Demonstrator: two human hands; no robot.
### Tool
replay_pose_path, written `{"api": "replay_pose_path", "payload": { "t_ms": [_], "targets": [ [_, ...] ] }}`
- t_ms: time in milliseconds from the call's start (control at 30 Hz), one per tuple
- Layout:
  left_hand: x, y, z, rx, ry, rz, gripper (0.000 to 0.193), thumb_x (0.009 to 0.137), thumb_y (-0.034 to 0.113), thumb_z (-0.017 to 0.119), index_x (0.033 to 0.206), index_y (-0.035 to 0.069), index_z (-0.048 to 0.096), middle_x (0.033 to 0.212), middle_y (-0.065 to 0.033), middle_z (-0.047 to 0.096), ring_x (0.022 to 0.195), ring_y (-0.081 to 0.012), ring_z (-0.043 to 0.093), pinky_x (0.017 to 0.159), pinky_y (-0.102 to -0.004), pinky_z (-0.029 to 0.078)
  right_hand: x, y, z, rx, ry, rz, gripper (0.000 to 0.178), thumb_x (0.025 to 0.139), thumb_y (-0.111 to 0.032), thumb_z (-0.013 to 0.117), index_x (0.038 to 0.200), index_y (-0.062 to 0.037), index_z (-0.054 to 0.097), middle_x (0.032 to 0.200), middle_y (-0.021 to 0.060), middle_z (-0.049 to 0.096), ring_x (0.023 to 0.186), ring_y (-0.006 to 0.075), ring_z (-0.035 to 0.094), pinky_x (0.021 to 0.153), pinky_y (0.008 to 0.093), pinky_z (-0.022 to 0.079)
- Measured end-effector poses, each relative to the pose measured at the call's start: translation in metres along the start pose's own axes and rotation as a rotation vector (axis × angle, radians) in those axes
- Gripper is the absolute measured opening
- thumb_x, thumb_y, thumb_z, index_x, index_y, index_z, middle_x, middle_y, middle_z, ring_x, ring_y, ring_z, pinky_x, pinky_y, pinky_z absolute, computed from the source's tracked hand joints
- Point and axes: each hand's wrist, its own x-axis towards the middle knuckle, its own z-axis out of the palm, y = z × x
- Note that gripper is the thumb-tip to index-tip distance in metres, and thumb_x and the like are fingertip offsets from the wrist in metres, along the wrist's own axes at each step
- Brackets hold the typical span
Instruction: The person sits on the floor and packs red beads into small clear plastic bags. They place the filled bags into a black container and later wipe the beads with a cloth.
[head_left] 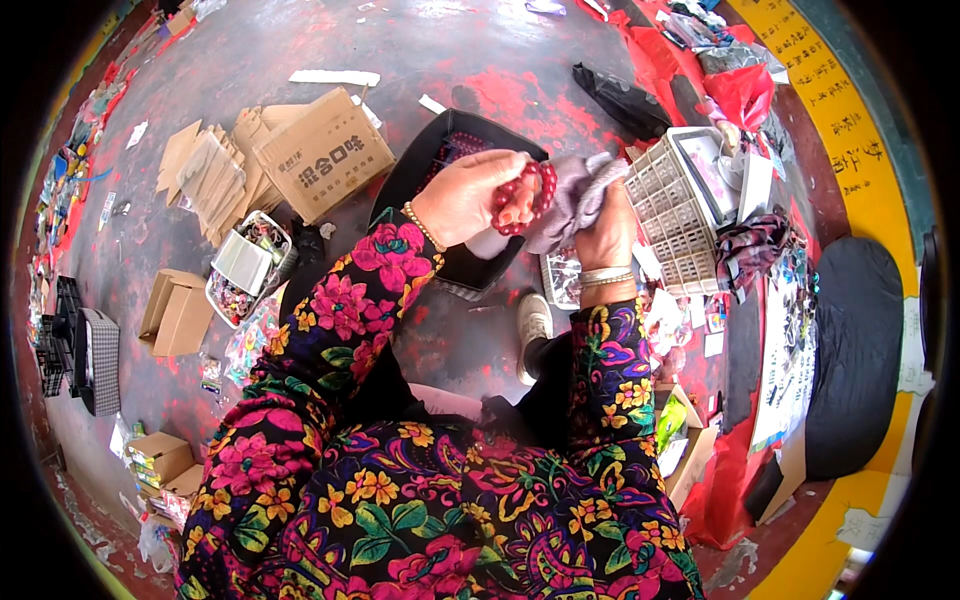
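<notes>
My left hand (470, 195) is closed around a loop of dark red beads (541, 200), a bracelet by its look. Bunched in my right hand (607, 235) is a greyish-mauve cloth (570, 215), its fingers partly hidden behind the folds. The two hands are raised close together, with the cloth beside the beads. Below them lies a black open container (412, 165) holding something dark with a red pattern. Part of the cloth hangs over its right side.
Flattened cardboard and a large carton (325, 155) lie at the far left. Nearer stand a white basket of small goods (222, 300) and an open brown box (175, 312). To the right are a white plastic crate (675, 220) and a black oval mat (855, 355). My shoe (535, 335) shows below the hands.
</notes>
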Motion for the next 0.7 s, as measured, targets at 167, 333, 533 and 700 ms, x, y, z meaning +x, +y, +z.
{"api": "replay_pose_path", "payload": {
  "t_ms": [167, 333, 533, 700],
  "targets": [
    [0.0, 0.007, -0.004, -0.055, -0.027, 0.147, 0.033, 0.093, 0.028, 0.041, 0.105, 0.0, 0.055, 0.069, -0.0054, 0.055, 0.058, -0.0148, 0.051, 0.076, -0.0352, 0.043, -0.007, -0.008, -0.001, 0.209, -0.217, 0.024, 0.037, 0.088, -0.039, 0.052, 0.109, -0.0085, 0.054, 0.106, 0.0068, 0.058, 0.1, 0.024, 0.055, 0.089, 0.0409, 0.044],
    [0.0, 0.001, 0.001, -0.14, -0.173, 0.141, 0.036, 0.093, 0.028, 0.039, 0.107, -0.002, 0.053, 0.056, -0.0047, 0.047, 0.054, -0.0149, 0.047, 0.076, -0.0348, 0.042, -0.018, 0.01, 0.008, 0.029, -0.354, 0.084, 0.044, 0.089, -0.038, 0.052, 0.118, -0.0043, 0.05, 0.115, 0.0042, 0.055, 0.105, 0.0166, 0.05, 0.092, 0.0319, 0.039],
    [0.0, -0.006, 0.009, -0.084, 0.043, 0.001, 0.038, 0.092, 0.036, 0.041, 0.091, 0.002, 0.056, 0.055, -0.0041, 0.049, 0.048, -0.0151, 0.045, 0.054, -0.0264, 0.04, -0.04, 0.006, 0.024, -0.298, -0.469, -0.045, 0.03, 0.089, -0.022, 0.056, 0.112, -0.0023, 0.051, 0.096, 0.0059, 0.062, 0.073, 0.0144, 0.06, 0.064, 0.0251, 0.049],
    [0.006, -0.012, 0.011, 0.115, 0.178, -0.04, 0.034, 0.093, 0.036, 0.045, 0.079, 0.007, 0.054, 0.057, -0.0025, 0.052, 0.049, -0.0124, 0.049, 0.051, -0.0242, 0.041, -0.042, -0.001, 0.029, -0.576, -0.433, -0.223, 0.019, 0.089, -0.017, 0.056, 0.1, -0.0024, 0.055, 0.078, 0.003, 0.061, 0.063, 0.0102, 0.056, 0.058, 0.0237, 0.047]
  ]
}}
